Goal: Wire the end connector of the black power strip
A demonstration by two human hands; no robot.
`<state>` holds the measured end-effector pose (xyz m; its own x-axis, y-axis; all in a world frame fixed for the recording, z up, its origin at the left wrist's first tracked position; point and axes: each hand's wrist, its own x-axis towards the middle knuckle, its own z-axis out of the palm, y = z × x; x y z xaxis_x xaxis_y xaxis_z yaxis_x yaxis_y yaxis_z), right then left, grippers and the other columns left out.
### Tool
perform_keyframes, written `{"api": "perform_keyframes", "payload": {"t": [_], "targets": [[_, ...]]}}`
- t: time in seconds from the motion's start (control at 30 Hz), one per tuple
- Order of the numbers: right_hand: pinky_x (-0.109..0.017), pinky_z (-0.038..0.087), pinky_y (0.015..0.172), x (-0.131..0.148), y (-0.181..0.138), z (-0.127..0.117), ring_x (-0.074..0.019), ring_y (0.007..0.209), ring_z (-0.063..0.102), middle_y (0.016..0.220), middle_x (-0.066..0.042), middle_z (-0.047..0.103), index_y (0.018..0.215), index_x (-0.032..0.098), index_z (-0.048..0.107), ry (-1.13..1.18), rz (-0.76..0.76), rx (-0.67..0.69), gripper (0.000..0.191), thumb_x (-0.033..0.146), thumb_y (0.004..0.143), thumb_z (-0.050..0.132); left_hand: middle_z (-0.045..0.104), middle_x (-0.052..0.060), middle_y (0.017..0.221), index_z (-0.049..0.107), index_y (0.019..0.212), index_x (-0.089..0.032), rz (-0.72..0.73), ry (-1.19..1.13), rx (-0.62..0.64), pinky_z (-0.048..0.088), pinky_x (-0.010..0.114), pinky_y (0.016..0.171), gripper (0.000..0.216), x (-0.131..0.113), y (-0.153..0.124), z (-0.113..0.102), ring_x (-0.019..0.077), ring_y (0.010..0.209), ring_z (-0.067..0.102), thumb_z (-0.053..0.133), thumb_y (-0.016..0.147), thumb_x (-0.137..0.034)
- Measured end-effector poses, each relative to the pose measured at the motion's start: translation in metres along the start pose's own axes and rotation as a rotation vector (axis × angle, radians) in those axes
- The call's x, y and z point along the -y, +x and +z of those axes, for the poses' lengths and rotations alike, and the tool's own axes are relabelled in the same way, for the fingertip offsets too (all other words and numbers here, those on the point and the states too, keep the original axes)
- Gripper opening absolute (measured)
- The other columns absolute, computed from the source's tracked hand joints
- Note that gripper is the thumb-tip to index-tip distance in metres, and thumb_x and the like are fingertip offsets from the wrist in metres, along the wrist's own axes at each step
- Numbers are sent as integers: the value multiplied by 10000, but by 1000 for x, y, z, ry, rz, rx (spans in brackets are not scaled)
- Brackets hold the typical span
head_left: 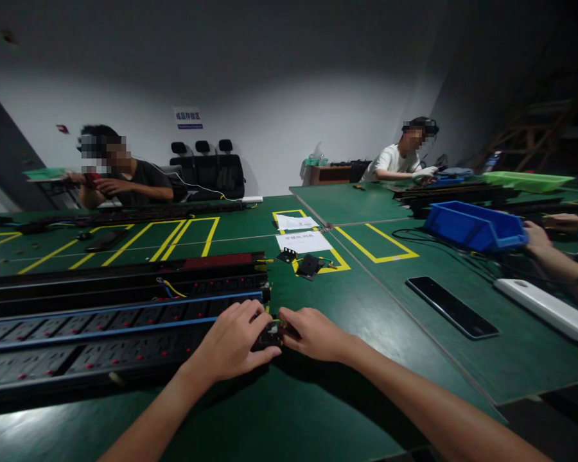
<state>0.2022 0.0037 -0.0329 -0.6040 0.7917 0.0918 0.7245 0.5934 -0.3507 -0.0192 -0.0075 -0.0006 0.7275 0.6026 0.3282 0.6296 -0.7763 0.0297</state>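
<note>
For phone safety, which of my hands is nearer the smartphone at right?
Right. Your right hand is left of the smartphone, apart from it; your left hand is farther left.

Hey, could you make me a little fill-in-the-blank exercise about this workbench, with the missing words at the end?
1. The left hand and right hand are both at the ____ end of the nearest socket strip.
2. The tape marking rectangles on the green tabletop is ____.
3. The long rounded object beside the phone is ____.
4. The open bin beside a co-worker's hand is ____.

Missing words: right; yellow; white; blue.
</note>
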Motion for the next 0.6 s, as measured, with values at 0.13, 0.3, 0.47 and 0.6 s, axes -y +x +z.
{"api": "perform_keyframes", "payload": {"t": [0.13,0.3,0.47,0.6], "targets": [[-264,212,597,-1,0,1,-161,679,571,788,-14,653,977,212,533,6,-6,-14,113,287,895,554,585,72,1012,615,1053,-188,-11,7,20,451,356,753,353,0,0,0,231,878,561,678,843,-465],[-264,219,600,-1,0,1,-163,688,572,805,-20,658,993,212,543,5,-5,-1,119,288,901,541,586,67,1004,613,1042,-192,-8,-2,12,450,346,753,342,0,0,0,223,876,563,681,841,-460],[-263,219,597,0,0,0,-166,690,576,802,-19,654,993,213,542,2,1,3,124,293,899,552,586,69,1000,615,1034,-191,-4,-1,10,449,341,748,339,0,0,-1,221,868,563,680,841,-463],[-263,218,600,0,0,0,-165,691,573,798,-18,652,993,213,538,7,0,4,122,285,895,555,584,65,997,613,1034,-192,-7,-1,14,447,348,752,337,0,1,-1,227,874,561,689,835,-453]]}}
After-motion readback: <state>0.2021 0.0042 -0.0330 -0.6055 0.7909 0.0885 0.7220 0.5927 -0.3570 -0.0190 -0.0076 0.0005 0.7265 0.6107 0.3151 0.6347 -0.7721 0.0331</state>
